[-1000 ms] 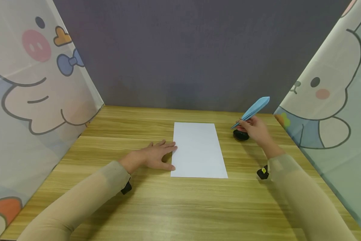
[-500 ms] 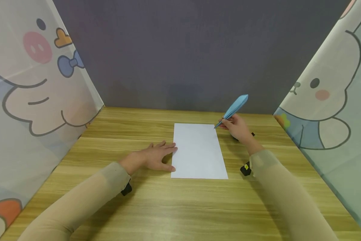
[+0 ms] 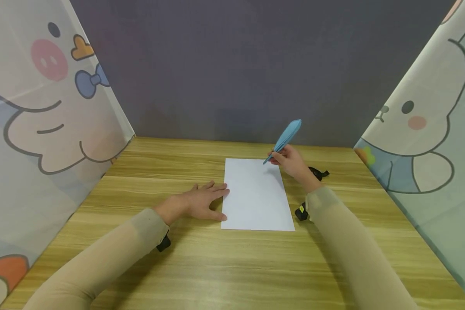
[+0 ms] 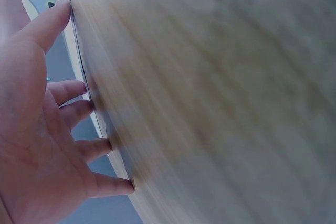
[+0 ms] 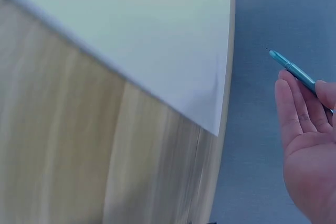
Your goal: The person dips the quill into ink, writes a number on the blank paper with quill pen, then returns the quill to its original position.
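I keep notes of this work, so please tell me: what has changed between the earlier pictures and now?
The right hand moved left, carrying the blue feather pen from beside the paper to over its far end. Nothing was newly grasped or let go. The left hand and paper stayed put.

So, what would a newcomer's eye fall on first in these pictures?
Probably the blue feather pen, held in the right hand above the far end of the white paper. That paper stands out next, lying on the wood-grain table with the left hand at its left edge. The large cartoon animals on both sides also catch the eye.
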{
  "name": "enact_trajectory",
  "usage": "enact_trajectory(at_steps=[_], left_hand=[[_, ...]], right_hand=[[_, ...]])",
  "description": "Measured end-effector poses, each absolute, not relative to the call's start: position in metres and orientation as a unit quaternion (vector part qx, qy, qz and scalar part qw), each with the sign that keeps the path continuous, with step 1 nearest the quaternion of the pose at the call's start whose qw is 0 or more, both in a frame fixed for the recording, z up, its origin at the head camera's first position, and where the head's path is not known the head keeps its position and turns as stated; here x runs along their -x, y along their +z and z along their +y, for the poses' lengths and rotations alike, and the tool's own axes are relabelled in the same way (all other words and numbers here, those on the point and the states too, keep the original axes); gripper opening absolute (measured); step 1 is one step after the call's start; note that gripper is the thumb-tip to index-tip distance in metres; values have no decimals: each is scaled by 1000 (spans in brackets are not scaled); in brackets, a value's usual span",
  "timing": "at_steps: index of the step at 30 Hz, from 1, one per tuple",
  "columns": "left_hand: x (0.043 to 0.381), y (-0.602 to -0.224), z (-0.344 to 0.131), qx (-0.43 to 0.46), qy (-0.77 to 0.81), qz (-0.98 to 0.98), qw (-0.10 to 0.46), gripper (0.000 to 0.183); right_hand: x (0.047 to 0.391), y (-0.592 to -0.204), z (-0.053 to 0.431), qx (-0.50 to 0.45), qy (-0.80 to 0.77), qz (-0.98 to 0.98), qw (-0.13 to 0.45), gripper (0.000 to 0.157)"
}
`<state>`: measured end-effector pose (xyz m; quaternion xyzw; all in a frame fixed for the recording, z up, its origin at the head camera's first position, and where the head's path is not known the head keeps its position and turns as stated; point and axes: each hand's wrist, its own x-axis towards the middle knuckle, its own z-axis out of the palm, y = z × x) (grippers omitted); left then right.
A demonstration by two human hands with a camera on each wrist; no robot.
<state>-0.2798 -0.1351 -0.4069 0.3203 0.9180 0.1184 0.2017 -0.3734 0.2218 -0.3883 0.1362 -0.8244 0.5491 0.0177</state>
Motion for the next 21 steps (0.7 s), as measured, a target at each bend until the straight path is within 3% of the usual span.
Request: enact_trajectory(at_steps=[21], left_hand=[[282, -407, -135, -323, 117, 917, 204, 99]], right_hand=[[395, -396, 201, -109, 569, -815, 6, 30]])
